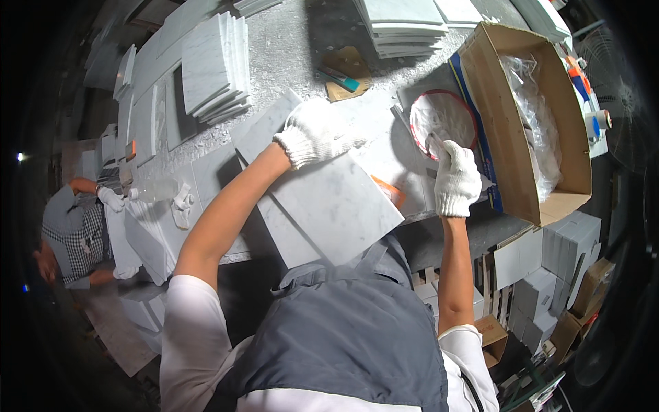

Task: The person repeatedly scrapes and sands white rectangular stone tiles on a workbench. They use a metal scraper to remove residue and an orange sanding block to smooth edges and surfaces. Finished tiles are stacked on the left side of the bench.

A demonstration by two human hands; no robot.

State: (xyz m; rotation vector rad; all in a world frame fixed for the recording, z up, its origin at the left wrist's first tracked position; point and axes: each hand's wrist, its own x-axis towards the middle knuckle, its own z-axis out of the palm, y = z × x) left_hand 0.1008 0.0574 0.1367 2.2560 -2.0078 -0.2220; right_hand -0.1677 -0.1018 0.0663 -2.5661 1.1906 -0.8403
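Tile [343,199] is lying beneath the left gloved hand [317,134], fingers extending together across its far edge, while the right [458,180] is curling at the red-rimmed bowl [441,91], possibly pinching something too unclear to name. Steadying and reaching are apparently the step in hand, the next move likely calling for a sure right-hand grip. Nearby are standing one carton [495,113] and at least two tile stacks [216,69], with one teal tool [350,83] lying beyond.
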